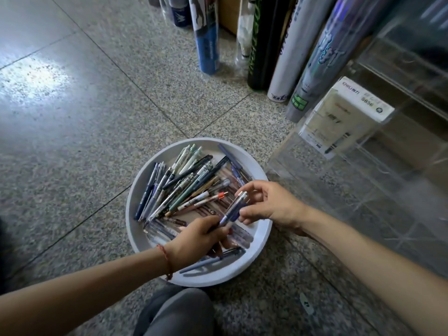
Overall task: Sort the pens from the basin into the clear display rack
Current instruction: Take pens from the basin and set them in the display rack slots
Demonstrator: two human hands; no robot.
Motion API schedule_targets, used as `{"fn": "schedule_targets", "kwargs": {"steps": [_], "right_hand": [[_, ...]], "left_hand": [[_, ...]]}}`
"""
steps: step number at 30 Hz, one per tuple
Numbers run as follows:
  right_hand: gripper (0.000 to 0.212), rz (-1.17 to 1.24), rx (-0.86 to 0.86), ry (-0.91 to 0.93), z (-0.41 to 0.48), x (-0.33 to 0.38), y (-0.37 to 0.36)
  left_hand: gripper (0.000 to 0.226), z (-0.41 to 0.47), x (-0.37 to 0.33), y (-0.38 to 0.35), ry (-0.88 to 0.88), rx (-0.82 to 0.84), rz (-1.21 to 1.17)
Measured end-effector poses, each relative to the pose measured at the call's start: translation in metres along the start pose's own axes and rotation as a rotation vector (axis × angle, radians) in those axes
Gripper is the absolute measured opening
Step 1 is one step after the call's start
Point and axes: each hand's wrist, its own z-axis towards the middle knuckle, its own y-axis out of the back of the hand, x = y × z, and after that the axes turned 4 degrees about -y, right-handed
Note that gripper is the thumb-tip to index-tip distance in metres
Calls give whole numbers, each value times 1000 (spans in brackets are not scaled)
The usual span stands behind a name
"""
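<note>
Grip is shared: the left hand (201, 238) curls its fingers round the lower end of 1 blue pen (233, 208), while the right hand (269, 204) pinches the barrel higher up between thumb and forefinger. That pen hangs just above the heaped pens (184, 187) in the white basin (135, 187), its long axis running 7 to 1 o'clock. From the basin, the clear display rack (351, 180) stands at 3 o'clock, so the right hand is nearer and better placed to carry the pen across.

Speckled stone floor (97, 146), white basin (135, 202) of pens, clear display rack (351, 180) beside it, upright tubes (286, 69) behind
</note>
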Motion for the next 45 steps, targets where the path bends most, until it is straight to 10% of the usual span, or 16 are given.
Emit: {"fn": "schedule_targets", "kwargs": {"steps": [9, 14, 18, 24, 35, 45], "right_hand": [[22, -82, -72, 113, -39, 18, 16], [13, -214, -241, 347, -83, 52, 21], [19, -286, -377, 591, -148, 92, 42], [18, -270, -753, 883, -242, 130, 97], [26, -133, -879, 807, -317, 130, 139], [22, 10, -881, 812, -329, 145, 155]], "left_hand": [[21, -7, -46, -16, 178, 155, -417], [20, -6, -101, -11, 47, 253, -149], [68, 19, -175, -19, -151, 275, 176], [17, 20, -308, -91, -339, 301, 6], [24, 31, -351, -176, -524, 170, -22], [37, 24, -358, -174, -409, 330, -527]]}}
